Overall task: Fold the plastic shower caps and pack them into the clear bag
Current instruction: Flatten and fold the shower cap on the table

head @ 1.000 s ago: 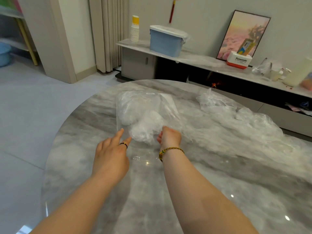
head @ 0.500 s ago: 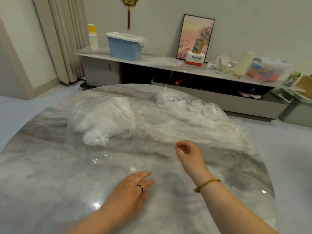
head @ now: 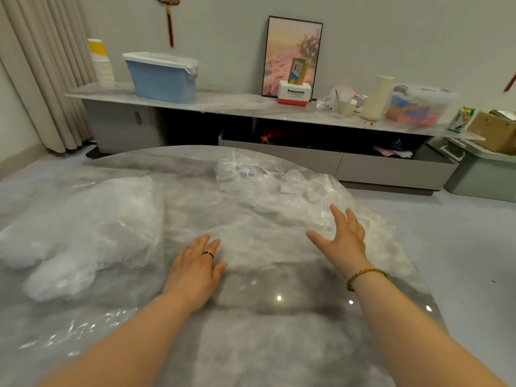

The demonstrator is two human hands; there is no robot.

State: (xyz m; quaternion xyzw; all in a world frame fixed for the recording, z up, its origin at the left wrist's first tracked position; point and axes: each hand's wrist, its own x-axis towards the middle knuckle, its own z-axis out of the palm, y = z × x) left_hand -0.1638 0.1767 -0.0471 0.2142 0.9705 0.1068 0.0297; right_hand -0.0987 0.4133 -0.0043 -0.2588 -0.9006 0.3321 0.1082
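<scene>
A clear bag (head: pixel 83 230) lies at the left of the round marble table (head: pixel 279 344), with white folded shower caps bunched inside it. A loose heap of crumpled clear shower caps (head: pixel 273 185) spreads over the far right of the table. My right hand (head: pixel 339 238) hovers with spread straight fingers at the near edge of that heap and holds nothing. My left hand (head: pixel 195 263), a ring on one finger, is over the table between bag and heap with relaxed fingers, holding nothing.
Behind the table runs a long low cabinet (head: pixel 251 107) with a blue lidded box (head: pixel 163 76), stacked cups (head: pixel 102 64), a framed picture (head: pixel 293 55) and other clutter. A grey bin (head: pixel 480 174) stands at the right. Grey floor surrounds the table.
Both hands left the bag's mouth. The view swung right, and my right hand opened and reached toward the loose heap. My left hand moved forward over the table.
</scene>
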